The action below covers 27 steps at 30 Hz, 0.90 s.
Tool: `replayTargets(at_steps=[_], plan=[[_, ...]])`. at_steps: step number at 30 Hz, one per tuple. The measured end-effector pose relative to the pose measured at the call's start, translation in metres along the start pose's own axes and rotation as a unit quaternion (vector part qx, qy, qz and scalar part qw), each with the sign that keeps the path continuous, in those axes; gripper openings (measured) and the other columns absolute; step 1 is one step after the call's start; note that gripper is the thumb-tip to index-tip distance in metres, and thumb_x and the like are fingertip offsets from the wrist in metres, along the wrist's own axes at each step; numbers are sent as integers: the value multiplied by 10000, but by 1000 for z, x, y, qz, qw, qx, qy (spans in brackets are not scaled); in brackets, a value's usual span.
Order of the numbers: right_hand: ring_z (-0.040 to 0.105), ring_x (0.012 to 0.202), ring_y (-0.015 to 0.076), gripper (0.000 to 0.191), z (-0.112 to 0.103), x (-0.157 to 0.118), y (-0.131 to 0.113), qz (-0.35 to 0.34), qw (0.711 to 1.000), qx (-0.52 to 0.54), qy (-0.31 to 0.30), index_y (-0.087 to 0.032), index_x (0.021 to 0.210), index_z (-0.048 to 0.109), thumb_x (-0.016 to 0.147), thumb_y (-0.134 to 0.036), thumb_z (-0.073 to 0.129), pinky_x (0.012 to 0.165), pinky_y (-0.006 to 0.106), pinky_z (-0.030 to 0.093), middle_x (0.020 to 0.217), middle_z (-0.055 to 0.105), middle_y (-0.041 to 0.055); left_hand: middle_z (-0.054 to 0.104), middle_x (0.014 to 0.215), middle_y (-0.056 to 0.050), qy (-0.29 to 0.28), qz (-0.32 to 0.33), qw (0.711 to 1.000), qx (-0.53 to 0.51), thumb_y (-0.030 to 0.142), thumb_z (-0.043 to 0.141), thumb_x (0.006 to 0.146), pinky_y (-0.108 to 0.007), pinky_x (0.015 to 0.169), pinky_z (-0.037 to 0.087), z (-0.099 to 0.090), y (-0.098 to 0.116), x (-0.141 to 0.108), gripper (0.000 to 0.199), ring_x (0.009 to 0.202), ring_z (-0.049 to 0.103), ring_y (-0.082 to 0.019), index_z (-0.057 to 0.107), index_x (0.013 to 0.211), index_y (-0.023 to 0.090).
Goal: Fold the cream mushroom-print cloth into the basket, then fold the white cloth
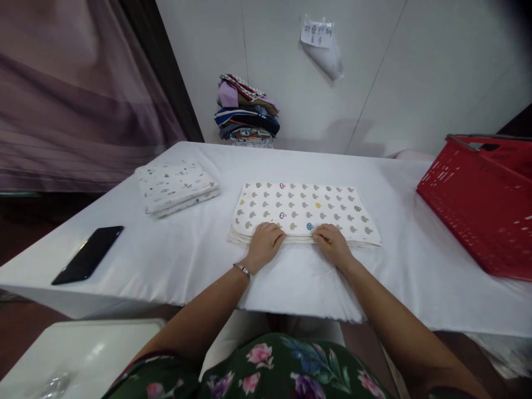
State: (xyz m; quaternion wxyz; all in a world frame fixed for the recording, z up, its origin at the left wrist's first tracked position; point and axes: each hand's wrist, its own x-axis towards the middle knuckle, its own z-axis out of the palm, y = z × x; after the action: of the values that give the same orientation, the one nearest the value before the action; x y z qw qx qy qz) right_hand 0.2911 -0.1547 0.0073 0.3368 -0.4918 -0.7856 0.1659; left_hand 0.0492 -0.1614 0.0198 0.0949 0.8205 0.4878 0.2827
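Observation:
A folded white cloth [299,205] printed with grey and coloured mushroom shapes lies flat in the middle of the table, its layers showing along the near edge. My left hand [266,243] is closed on that near edge, left of centre, with thumb and fingers pinched together. On the same edge, a little to the right, my right hand [331,243] pinches the cloth too. Some of the near edge is hidden behind my fingers. Another folded white cloth [177,185] with small dark prints sits at the left, apart from both hands.
The table is covered with a white tablecloth [187,260]. A black phone [88,255] lies near its left edge. At the right stands a red plastic basket [477,205]. Against the wall behind is a stack of folded clothes [248,111]. A pinkish curtain [75,94] hangs at the left.

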Motion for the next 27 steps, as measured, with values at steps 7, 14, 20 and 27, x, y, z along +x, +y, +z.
replayTargets(at_steps=[7,14,20,27], plan=[[540,874,204,238,-4,-2,-5,-31,999,-34,-14,-227,846,688,883,-330,476,822,366,412,901,632,62,602,870,-45,-17,32,999,15,320,424,907,-366,822,380,3,-4,-3,258,856,493,-182,644,834,207],[539,899,207,234,-3,-4,0,-44,998,-50,-16,-244,920,699,881,-348,494,832,371,419,923,628,59,605,881,-49,-2,19,1000,7,335,468,886,-372,803,392,3,-4,-5,226,865,493,-194,663,884,221],[546,891,213,253,1,-5,-1,-19,999,-33,-4,-242,845,701,885,-347,475,822,373,425,902,632,59,597,848,-46,6,25,1000,12,331,439,906,-350,796,392,4,-2,-4,262,834,486,-178,658,851,200],[541,907,212,261,1,-5,-4,-23,999,-30,3,-224,833,674,895,-331,444,842,373,417,905,631,63,590,836,-35,2,25,1000,13,317,429,913,-346,803,385,3,-1,-4,256,833,488,-174,640,825,203]])
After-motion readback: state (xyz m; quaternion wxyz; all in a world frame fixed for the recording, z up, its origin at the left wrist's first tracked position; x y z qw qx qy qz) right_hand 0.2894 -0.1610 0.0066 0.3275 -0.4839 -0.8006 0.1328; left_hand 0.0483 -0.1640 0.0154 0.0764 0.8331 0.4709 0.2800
